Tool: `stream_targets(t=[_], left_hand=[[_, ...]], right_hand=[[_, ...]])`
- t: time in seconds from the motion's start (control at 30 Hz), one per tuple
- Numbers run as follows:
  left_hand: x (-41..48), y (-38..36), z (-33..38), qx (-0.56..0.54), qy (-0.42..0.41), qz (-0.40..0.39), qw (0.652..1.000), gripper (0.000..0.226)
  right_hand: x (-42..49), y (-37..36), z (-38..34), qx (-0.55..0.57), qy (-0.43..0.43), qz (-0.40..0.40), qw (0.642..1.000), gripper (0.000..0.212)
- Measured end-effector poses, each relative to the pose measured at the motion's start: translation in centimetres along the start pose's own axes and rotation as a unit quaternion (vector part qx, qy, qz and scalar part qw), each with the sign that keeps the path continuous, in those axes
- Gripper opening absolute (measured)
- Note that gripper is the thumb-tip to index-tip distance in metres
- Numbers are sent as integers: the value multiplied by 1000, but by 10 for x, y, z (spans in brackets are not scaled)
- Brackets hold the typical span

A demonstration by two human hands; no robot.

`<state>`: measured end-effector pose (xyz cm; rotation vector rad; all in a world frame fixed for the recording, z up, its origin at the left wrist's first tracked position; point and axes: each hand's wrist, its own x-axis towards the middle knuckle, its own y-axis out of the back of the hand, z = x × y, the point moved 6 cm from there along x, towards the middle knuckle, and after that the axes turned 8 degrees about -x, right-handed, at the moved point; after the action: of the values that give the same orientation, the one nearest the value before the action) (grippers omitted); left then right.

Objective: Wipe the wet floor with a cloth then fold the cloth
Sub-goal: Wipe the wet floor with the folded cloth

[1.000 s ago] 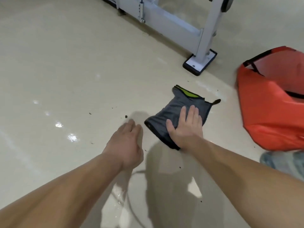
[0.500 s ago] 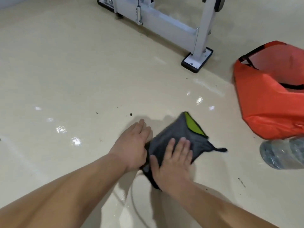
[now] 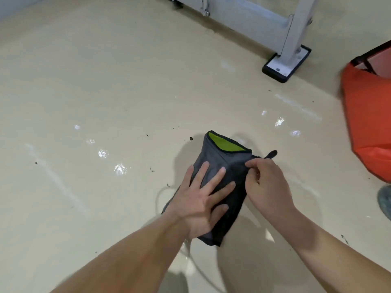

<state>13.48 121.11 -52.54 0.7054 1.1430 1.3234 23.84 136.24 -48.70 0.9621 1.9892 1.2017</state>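
A folded grey cloth point(image 3: 220, 159) with a green inner patch and a dark loop lies on the glossy beige floor point(image 3: 105, 92). My left hand point(image 3: 203, 197) rests flat on its near left half, fingers spread. At the cloth's right edge, my right hand point(image 3: 264, 180) pinches the fabric just below the loop, with its fingers curled. A thin curved line of water point(image 3: 190, 254) shows on the floor beneath my left forearm.
A white metal frame with a black-edged foot point(image 3: 285, 64) stands at the back right. An orange bag point(image 3: 368, 123) sits at the right edge, a clear plastic bottle point(image 3: 385, 201) just below it. Small dark specks dot the floor.
My right hand has left the top of the cloth and now pinches its right edge. My left hand moved from beside the cloth onto it. The cloth has turned more lengthwise.
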Motion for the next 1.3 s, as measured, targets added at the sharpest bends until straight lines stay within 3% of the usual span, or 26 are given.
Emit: stream_targets(t=[0.1, 0.2, 0.27, 0.43, 0.57, 0.67, 0.83, 0.97, 1.13, 1.2, 1.3], left_hand=[[-9, 7, -46, 18, 70, -18, 997, 65], [-43, 20, -100, 43, 199, 12, 979, 67], [-60, 27, -112, 69, 234, 21, 970, 68], [-64, 42, -106, 73, 183, 21, 980, 73], [-39, 46, -91, 1, 107, 33, 994, 72], [-25, 29, -78, -13, 87, 15, 996, 75], [0, 22, -52, 50, -9, 36, 998, 73], [17, 15, -30, 31, 31, 32, 999, 66], [21, 10, -29, 15, 39, 23, 999, 69], [16, 16, -49, 6, 46, 30, 998, 61], [-6, 31, -114, 33, 142, 28, 989, 61]], right_hand=[[3, -11, -23, 28, 25, -11, 999, 26], [6, -28, -67, 35, 78, -13, 996, 22], [9, -38, -100, 25, 115, -16, 993, 22], [10, -65, -138, 68, 66, -53, 994, 9], [16, -63, -122, 178, -73, -131, 973, 34], [25, -58, -112, 197, -111, -181, 957, 26], [36, -26, -60, 127, -127, -94, 979, 25], [33, -17, -20, 109, -150, -69, 980, 7], [39, -12, -24, 125, -119, -28, 985, 10], [42, -14, -38, 132, -104, -32, 985, 6], [40, -23, -66, 134, -80, -63, 986, 7]])
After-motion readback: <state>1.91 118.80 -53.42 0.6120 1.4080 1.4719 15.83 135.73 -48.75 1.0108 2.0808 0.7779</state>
